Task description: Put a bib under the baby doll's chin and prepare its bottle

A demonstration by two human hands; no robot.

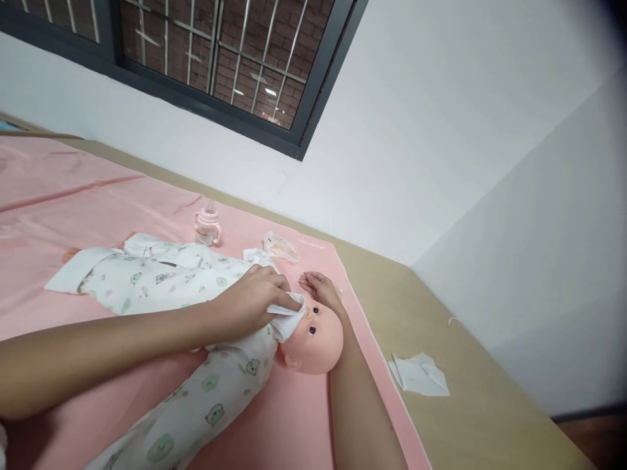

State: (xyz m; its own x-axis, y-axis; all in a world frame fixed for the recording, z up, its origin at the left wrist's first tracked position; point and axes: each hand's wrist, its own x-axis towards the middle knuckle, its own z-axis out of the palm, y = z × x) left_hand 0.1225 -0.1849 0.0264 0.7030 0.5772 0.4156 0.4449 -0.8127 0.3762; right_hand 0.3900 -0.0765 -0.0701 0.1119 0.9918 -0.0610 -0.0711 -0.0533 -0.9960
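Observation:
A baby doll (321, 346) in white pyjamas printed with green animals lies on its back on a pink sheet (298, 418). My left hand (255, 297) reaches across its chest, fingers closed on a white tissue (288, 324) that lies against the doll's mouth and chin. The tissue covers the lower part of the doll's face; both eyes show. My right forearm runs along the crown of the doll's head. Beyond the head, my right hand (321, 287) rests with fingers stretched out and slightly bent, holding nothing visible.
A pink two-handled baby bottle (208, 225) stands upright past the doll's body. Near the doll's far arm lies a clear plastic packet (280, 248). A folded white tissue (420, 375) is on the wooden surface (470, 405) at the right. Behind are a white wall and a barred window (220, 59).

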